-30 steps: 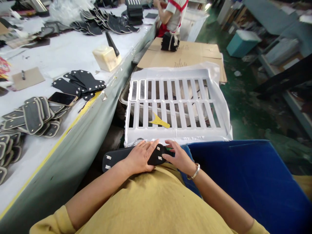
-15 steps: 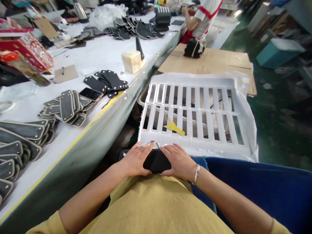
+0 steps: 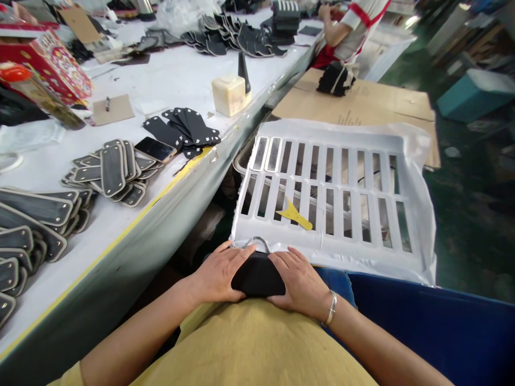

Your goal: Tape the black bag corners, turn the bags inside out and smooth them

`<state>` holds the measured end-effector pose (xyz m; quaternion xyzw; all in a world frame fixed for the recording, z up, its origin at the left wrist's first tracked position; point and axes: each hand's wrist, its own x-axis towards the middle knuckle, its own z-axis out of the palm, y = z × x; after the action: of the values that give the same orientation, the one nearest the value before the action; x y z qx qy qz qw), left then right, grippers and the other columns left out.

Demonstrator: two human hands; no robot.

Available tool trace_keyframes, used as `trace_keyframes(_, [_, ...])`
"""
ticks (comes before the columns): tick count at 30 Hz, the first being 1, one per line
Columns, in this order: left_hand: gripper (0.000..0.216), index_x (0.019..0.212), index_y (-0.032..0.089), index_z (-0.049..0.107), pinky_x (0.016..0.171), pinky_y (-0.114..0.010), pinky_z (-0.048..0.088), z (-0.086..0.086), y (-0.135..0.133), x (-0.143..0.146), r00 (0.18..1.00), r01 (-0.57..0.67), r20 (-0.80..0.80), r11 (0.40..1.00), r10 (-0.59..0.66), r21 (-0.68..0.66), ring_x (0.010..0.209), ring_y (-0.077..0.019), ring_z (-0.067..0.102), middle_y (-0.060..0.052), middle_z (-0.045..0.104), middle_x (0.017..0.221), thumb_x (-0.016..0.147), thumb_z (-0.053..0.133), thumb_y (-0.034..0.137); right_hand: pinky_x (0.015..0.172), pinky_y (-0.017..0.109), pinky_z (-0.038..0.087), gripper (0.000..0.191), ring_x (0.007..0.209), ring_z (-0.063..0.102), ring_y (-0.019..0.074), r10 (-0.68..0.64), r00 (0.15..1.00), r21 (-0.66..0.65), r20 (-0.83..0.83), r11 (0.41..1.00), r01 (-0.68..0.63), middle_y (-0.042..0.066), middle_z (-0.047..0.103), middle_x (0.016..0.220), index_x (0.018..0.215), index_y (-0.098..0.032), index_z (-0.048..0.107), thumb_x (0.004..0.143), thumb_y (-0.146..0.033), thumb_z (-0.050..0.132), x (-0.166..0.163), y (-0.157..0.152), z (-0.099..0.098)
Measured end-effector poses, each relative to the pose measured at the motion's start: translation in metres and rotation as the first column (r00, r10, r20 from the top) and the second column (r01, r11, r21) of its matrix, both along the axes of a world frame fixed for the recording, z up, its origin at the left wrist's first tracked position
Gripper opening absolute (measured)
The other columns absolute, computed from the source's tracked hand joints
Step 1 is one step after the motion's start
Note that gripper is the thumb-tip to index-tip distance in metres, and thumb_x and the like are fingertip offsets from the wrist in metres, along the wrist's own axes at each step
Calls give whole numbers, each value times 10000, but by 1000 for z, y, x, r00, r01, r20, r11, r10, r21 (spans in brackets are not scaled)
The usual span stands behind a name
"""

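Close to the waist, a smooth black object (image 3: 258,274) with rounded edges sits between both hands; its exact kind cannot be made out. My left hand (image 3: 222,272) grips its left end, thumb on the near side and fingers over the far side. Its right end is held the same way by my right hand (image 3: 298,279), which has a silver bracelet at the wrist. A thin grey cable (image 3: 261,241) loops up behind the object. Just beyond lies a white slotted tray (image 3: 277,236), with a yellow forked piece (image 3: 295,214) on it and two grey strips (image 3: 267,154) in its far left slots.
On the white table (image 3: 169,80) at left are stacked grey straps (image 3: 36,214), black pieces (image 3: 187,128), a phone (image 3: 155,149) and a cream block (image 3: 228,95). A blue bin (image 3: 422,316) stands at right, cardboard (image 3: 386,102) beyond the tray. Another person (image 3: 350,32) sits farther back.
The view has shifted slightly, so the tray and cardboard appear farther right and the tray a little lower. Both hands keep their grip on the black object.
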<state>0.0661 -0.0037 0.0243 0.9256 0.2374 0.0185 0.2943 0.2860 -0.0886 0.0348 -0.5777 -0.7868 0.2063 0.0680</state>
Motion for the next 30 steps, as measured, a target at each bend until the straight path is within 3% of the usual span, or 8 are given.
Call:
trace_keyframes(6, [1031, 1418, 198, 119, 1098, -453, 138, -4, 2, -2, 999, -8, 31, 1000, 8, -15, 1154, -242, 481, -116, 502, 1287, 572, 686, 363, 1065, 427, 221, 728, 1041, 505, 258, 9, 1000, -29, -6, 1000, -10, 113, 580, 1106, 1173, -107, 509, 565, -454, 708, -1, 7, 4])
trace_keyframes(16, [1054, 1430, 214, 85, 1093, -471, 138, -2, 3, -2, 999, -27, 31, 998, 29, -53, 1138, -255, 497, -104, 531, 1256, 574, 681, 367, 1020, 473, 275, 890, 1135, 454, 313, 53, 997, 50, 58, 997, -55, 174, 505, 1265, 1294, -77, 427, 632, -630, 647, -10, 2, -4])
trace_keyframes(22, [1074, 1427, 213, 71, 1102, -449, 123, -3, 4, -3, 999, -36, 14, 997, 36, -63, 1151, -237, 489, -101, 526, 1262, 568, 695, 384, 912, 442, 396, 921, 1048, 526, 316, 5, 999, -102, 43, 995, -1, 183, 563, 1173, 1280, -65, 433, 624, -686, 610, 8, 11, 0])
trace_keyframes(25, [1075, 1427, 215, 53, 1102, -446, 128, 0, 4, -1, 999, -42, 7, 997, 42, -68, 1152, -229, 489, -95, 532, 1254, 578, 693, 372, 838, 392, 444, 819, 963, 575, 285, -65, 998, -211, 19, 975, 68, 131, 608, 1077, 1208, -117, 495, 609, -655, 650, 23, 13, 0])
trace_keyframes(30, [1047, 1422, 226, 57, 1093, -458, 151, 2, 4, 0, 999, -50, 13, 997, 51, -58, 1136, -228, 501, -89, 540, 1242, 593, 681, 356, 744, 321, 456, 536, 870, 606, 230, -145, 989, -289, -12, 948, 136, 67, 640, 963, 1043, -175, 591, 737, -614, 563, 25, 17, -4])
